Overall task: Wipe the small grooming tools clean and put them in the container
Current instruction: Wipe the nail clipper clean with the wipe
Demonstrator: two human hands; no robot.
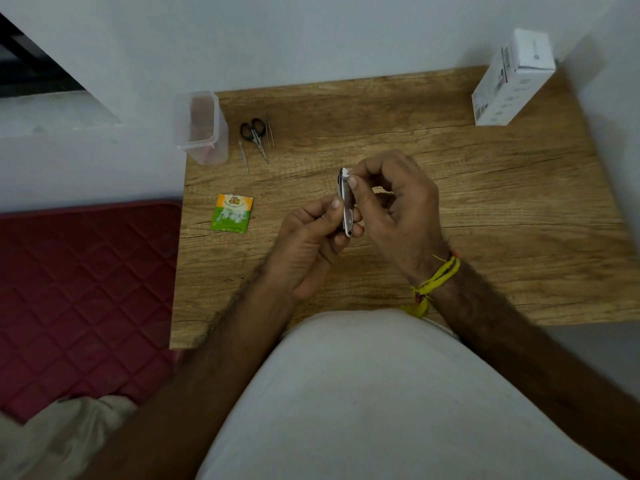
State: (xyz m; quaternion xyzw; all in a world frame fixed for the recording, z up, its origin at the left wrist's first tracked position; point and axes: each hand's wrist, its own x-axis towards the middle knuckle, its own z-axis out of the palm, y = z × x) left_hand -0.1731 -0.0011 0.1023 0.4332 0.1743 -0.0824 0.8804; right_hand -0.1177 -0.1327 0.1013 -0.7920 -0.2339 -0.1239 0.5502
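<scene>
Pinching nail clipper (346, 206) upright in left hand (308, 244), fingers curled round lower body; right hand (391, 206) pressing white wipe (347, 172) on top end. Probably light, stiff, slippery metal: best gripped mid-body. Container (201, 128) well left, beyond.

i'm seeing bare, hairy forearms; the right hand (394, 206) is wearing a knotted yellow thread band (434, 280) just behind it, at the wrist.
</scene>
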